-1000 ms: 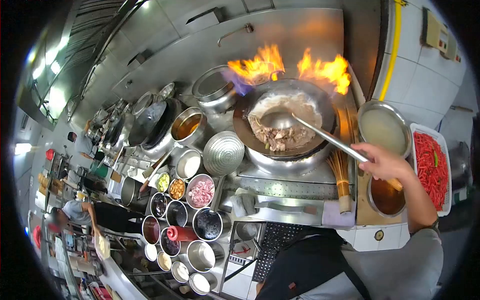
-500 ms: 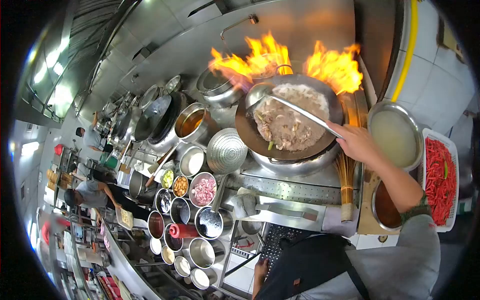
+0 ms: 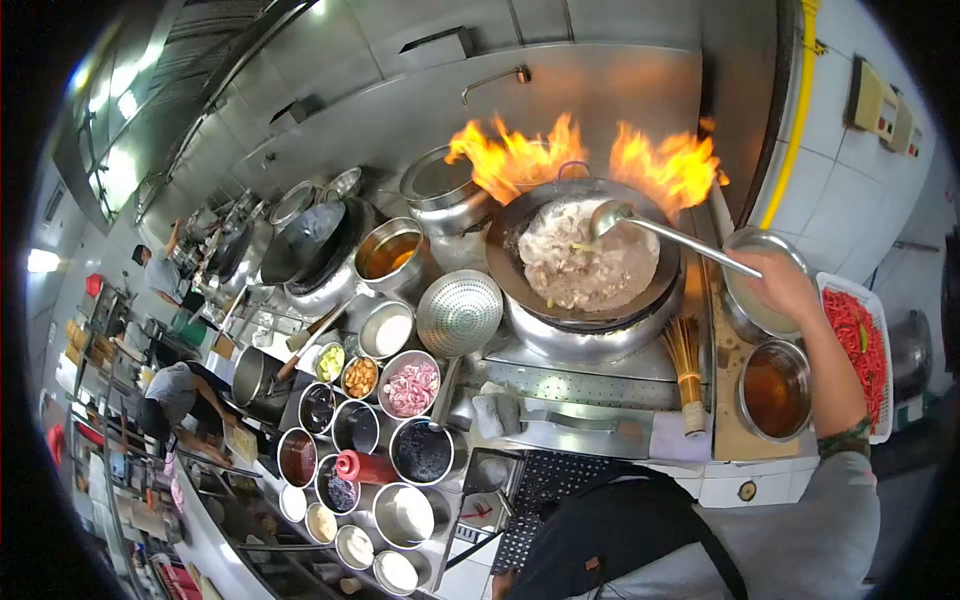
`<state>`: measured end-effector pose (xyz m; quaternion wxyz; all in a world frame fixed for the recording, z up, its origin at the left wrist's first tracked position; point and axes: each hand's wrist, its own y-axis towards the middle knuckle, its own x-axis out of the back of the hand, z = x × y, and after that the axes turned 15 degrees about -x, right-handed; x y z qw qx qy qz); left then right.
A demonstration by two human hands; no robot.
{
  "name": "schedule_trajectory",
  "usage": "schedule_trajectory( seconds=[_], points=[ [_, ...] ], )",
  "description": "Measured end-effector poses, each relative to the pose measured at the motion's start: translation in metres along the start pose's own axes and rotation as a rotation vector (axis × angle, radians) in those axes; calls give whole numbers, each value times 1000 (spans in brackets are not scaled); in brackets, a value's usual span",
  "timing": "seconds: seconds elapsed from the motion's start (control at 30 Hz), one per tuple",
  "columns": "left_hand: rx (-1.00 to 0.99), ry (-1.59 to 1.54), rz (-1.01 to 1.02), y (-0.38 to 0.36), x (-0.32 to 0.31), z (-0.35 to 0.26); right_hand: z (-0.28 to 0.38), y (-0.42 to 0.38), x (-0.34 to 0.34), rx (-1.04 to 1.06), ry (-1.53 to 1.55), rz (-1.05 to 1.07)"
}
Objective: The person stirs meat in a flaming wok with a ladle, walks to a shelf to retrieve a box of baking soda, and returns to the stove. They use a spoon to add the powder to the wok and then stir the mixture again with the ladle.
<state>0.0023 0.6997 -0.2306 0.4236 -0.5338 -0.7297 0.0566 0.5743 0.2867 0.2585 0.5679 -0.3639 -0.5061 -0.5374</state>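
My right hand [image 3: 783, 287] is closed around the handle end of a long metal ladle [image 3: 690, 240]. The ladle's bowl tilts over the far right side of a wok [image 3: 512, 240], at the surface of the meat pieces in cloudy, foamy liquid [image 3: 590, 275]. Tall flames rise behind the wok, which sits on a round steel burner ring [image 3: 590, 342]. Of my left hand [image 3: 503, 583], just a sliver shows low beside my dark apron; its fingers cannot be made out.
A perforated strainer [image 3: 460, 305] lies left of the wok, near pots and several seasoning containers. A bamboo brush [image 3: 688, 385] stands at the right, beside a pot of brown liquid [image 3: 775, 390] and a basket of red chillies [image 3: 850, 335]. Co-workers stand far left.
My right hand has moved right and slightly down, and the ladle's bowl has swung from the wok's left rim to its right side. My left hand has dropped almost out of view.
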Motion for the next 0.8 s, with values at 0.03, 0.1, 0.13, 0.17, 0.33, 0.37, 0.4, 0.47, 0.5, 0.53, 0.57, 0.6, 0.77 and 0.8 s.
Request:
schedule_trajectory(
  seconds=[0.03, 0.1, 0.13, 0.17, 0.33, 0.37, 0.4, 0.47, 0.5, 0.53, 0.57, 0.6, 0.77, 0.8],
  points=[
    [29, -4, 24, -1, -4, -1, -8, -6, 6, 25, 20, 9],
    [50, -3, 59, 3, -4, 0, -19, -24, 25, 68, 64, 29],
    [47, 4, 73, 7, -6, 2, -17, -36, 36, 17, 93, 84],
    [44, 3, 84, 12, -8, 4, -16, -50, 47, -33, 121, 138],
    [12, -13, 130, 49, -13, 2, -13, -84, 21, -102, 266, 347],
    [8, -19, 137, 55, -15, -1, 0, -87, 9, -120, 228, 354],
    [8, -22, 137, 64, -15, -1, -1, -87, -16, -100, 269, 291],
    [15, -60, 119, 80, -23, 3, 2, -81, -53, -73, 186, 156],
    [-26, -173, 67, 97, -40, 27, 15, -82, -57, -131, 182, 125],
    [82, -176, 15, 95, -38, 13, 28, -80, -63, -180, 185, 94],
    [53, -210, -11, 89, -33, 1, 30, -78, -74, -180, 239, 57],
    [24, -240, -42, 86, -27, -6, 27, -74, -86, -181, 298, 22],
    [43, -152, -39, 48, -11, -21, 60, -44, -111, -248, 223, -21],
    [39, -102, -88, 30, -15, -9, 77, -33, -114, -200, 228, -7]
  ],
)
